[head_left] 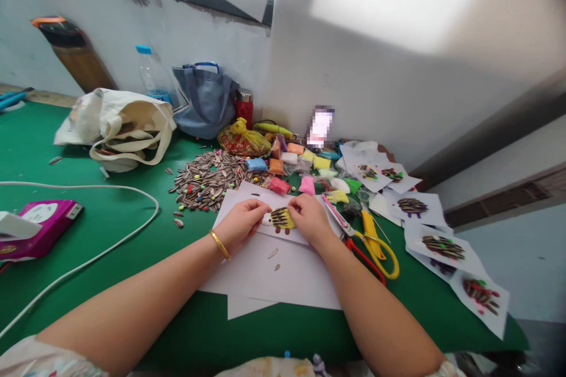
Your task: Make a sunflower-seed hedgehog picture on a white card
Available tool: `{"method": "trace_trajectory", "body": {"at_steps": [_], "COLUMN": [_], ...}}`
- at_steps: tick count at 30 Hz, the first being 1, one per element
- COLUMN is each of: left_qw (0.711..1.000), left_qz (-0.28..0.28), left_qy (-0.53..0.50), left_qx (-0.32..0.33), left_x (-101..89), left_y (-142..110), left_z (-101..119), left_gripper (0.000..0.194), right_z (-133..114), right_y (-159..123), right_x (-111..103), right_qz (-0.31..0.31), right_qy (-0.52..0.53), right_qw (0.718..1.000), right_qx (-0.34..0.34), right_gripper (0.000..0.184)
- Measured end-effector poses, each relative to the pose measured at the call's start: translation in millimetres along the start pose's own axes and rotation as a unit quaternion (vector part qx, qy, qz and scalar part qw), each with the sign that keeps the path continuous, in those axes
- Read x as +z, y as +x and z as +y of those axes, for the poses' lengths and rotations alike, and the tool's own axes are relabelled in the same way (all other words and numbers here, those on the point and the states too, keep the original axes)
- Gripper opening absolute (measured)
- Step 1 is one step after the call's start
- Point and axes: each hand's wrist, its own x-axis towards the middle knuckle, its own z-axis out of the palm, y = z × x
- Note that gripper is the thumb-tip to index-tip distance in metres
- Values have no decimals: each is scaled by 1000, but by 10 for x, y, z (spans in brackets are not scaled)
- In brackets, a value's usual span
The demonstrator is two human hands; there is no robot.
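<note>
Paper in plain white sheets (283, 283) lies nearest on the green counter (177, 318), with 2 loose striped seeds (275, 259) on top. Just beyond is a small hedgehog-like figure (283, 219) with a flat yellow body, white snout, 2 brown feet and rows of dark striped seeds, lying on white paper between the 2 hands. The left hand (242, 222), below a gold bangle (220, 245), has its thumb and fingertips pressed together at the snout; the right hand (311, 219) has its thumb and fingertips drawn together over the body's other end. Whether either pinches a small piece, I cannot tell.

Red-and-yellow-handled scissors (351, 231) lie beside the right hand. Farther right, white sheets bearing seed figures (444, 247) overlap along the counter's edge. Beyond the hands are a heap of striped seeds dotted with coloured balls (210, 177) and small coloured packets (289, 158). Farthest back, a blue fabric bag (206, 103) stands near the wall (354, 82), and a lit phone (321, 126) stands upright, its outline pixelated.
</note>
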Motion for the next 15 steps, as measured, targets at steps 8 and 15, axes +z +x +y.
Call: {"method": "trace_trajectory", "body": {"at_steps": [8, 15], "left_qw": [1000, 1000], "left_qz": [-3, -4], "left_qy": [9, 8], "left_qx": [4, -1], "left_x": [-6, 0], "left_y": [0, 2], "left_z": [-4, -2], "left_gripper": [25, 23], "right_z": [-22, -17], "right_y": [19, 31], "right_x": [-12, -12], "right_qz": [-12, -24], "right_qy": [-35, -55], "right_qw": [999, 998], "right_qx": [-17, -22], "right_gripper": [13, 13]}}
